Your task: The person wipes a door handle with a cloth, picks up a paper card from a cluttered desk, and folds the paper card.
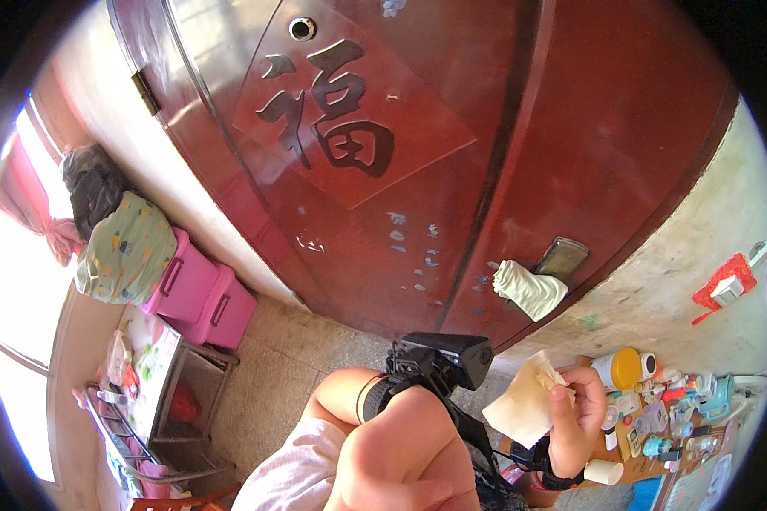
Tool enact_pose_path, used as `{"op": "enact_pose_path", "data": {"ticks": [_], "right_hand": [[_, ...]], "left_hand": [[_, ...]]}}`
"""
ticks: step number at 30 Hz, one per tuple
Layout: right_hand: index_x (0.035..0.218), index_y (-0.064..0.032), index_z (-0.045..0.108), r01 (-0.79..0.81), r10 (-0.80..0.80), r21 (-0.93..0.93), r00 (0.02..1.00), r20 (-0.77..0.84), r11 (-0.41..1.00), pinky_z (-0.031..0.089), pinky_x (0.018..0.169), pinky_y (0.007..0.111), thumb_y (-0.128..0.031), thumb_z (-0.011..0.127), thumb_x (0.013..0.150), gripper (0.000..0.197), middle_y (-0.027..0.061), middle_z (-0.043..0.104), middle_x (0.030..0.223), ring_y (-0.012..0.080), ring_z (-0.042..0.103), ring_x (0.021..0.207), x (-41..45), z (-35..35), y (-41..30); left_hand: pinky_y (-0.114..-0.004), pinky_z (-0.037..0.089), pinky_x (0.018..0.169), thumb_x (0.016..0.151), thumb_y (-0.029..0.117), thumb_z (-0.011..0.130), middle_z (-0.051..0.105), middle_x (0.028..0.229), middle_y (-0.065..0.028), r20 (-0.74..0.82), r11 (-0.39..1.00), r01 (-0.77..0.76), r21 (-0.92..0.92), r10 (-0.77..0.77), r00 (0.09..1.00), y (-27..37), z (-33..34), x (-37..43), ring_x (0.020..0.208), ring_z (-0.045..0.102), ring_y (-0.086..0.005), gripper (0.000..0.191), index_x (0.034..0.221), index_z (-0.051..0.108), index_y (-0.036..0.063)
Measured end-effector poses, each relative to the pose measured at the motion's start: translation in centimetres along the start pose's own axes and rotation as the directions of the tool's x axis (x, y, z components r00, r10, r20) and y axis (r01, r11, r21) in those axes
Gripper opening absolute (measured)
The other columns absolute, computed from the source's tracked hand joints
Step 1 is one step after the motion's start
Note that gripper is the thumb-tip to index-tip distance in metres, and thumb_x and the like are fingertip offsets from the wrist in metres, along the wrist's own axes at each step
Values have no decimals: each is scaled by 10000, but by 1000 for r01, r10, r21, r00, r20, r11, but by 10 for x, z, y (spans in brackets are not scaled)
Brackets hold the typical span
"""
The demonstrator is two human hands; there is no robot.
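My right hand (578,409) is raised at the right, thumb and fingers pinching a folded off-white piece of paper or tissue (518,402). The piece hangs to the left of the fingers, with a crumpled upper edge. A black band (556,469) circles that wrist. My left hand is out of sight. Bare skin of a bent limb (402,441) fills the lower middle, beside pale fabric (294,469). Strapped over the skin is a black boxy device (447,358) on a ribbed black band (383,396).
A dark red door (613,128) bears a large character; white cloth (530,290) wraps its handle. At right, a wooden tabletop (633,469) carries a yellow-lidded tub (617,369) and several bottles. Pink storage boxes (198,306) and a glass-sided table (156,396) stand left.
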State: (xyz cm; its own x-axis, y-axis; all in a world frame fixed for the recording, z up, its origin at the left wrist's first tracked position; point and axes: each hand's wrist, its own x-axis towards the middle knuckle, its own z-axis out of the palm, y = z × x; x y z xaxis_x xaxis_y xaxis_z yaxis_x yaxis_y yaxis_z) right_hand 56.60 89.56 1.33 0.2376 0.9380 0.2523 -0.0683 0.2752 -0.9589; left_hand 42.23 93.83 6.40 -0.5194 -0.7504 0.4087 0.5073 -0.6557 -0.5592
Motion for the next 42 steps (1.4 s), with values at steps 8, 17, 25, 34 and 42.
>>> {"op": "enact_pose_path", "data": {"ticks": [8, 17, 25, 34, 42], "right_hand": [[855, 22, 514, 6, -5, 10, 998, -58, 1000, 388, 745, 252, -106, 614, 764, 186, 88, 557, 856, 124, 503, 791, 1, -1, -4], [848, 23, 493, 235, -237, -39, 969, -74, 971, 405, 753, 284, -59, 585, 758, 152, 162, 560, 878, 172, 524, 795, 11, 20, -29], [948, 51, 410, 592, -596, -131, 803, 13, 795, 455, 778, 315, 19, 524, 773, 211, 309, 535, 965, 280, 574, 895, 26, 38, -42], [924, 90, 460, 496, -497, 160, 867, -38, 854, 470, 763, 268, 66, 500, 789, 143, 280, 573, 928, 236, 597, 856, 25, 54, -39], [891, 53, 480, 401, -369, 246, 914, -167, 883, 453, 687, 223, -16, 565, 785, 153, 174, 611, 854, 134, 582, 749, 22, 52, -37]], "left_hand": [[-265, 385, 584, 706, 102, 682, 404, 809, -14, 375, 191, 958, -214, -890, 261, 4, -1, 3, 732, 427, -168, 142, 731, 543, 120], [-326, 352, 834, 739, 58, 589, 442, 984, -133, 568, -542, 813, -214, -746, -348, 3, -24, 8, 918, 458, -218, 222, 937, 575, -39], [-359, 306, 885, 721, 297, 480, 347, 1141, -190, 538, -168, 959, 229, -799, -269, 7, -24, 7, 1052, 382, -282, 517, 1059, 545, -89], [-341, 371, 739, 707, 429, 489, 476, 1063, -131, 678, 689, 278, 669, -719, 151, 16, -18, -5, 940, 439, -271, 412, 926, 667, 128], [-339, 383, 722, 697, 379, 500, 478, 1020, -132, 682, 679, 413, 607, -712, 168, 17, -21, -5, 908, 453, -266, 376, 924, 667, 129]]}}
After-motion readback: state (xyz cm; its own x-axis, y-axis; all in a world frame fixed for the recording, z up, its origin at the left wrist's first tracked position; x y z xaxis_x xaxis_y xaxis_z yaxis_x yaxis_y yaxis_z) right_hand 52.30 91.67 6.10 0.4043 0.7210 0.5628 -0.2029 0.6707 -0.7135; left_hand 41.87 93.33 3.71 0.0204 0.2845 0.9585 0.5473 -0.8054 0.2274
